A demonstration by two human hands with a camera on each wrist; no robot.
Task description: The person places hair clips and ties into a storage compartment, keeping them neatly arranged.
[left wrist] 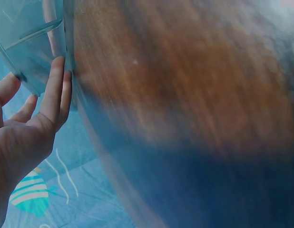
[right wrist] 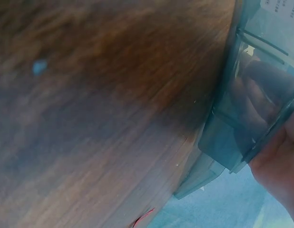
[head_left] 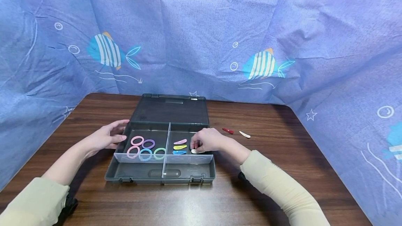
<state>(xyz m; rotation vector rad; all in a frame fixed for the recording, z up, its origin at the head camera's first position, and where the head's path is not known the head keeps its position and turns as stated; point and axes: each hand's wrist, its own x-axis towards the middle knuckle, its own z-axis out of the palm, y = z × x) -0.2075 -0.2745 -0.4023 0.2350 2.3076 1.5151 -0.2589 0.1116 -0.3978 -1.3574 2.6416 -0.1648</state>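
Observation:
A dark see-through storage box (head_left: pixel 135 176) lies with its lid opened back. My left hand (head_left: pixel 105 136) rests at the box's left side, fingers extended against the wall and thumb by the rim; in the left wrist view the left hand (left wrist: pixel 35 123) touches it too. My right hand (head_left: pixel 207 140) reaches into the right compartment and pinches a white snap hair clip (head_left: pixel 194 151) low over its floor. Left of that clip lie a pink hair clip (head_left: pixel 180 142), a yellow hair clip (head_left: pixel 180 147) and a blue hair clip (head_left: pixel 179 152).
Several hair ties, including a purple one (head_left: pixel 148 144) and a green one (head_left: pixel 159 153), lie in the left compartment. A red hair clip (head_left: pixel 228 130) and a cream hair clip (head_left: pixel 244 134) lie on the wooden table (head_left: pixel 267 121) right of the box. Clear dividers (head_left: pixel 168 138) split the box.

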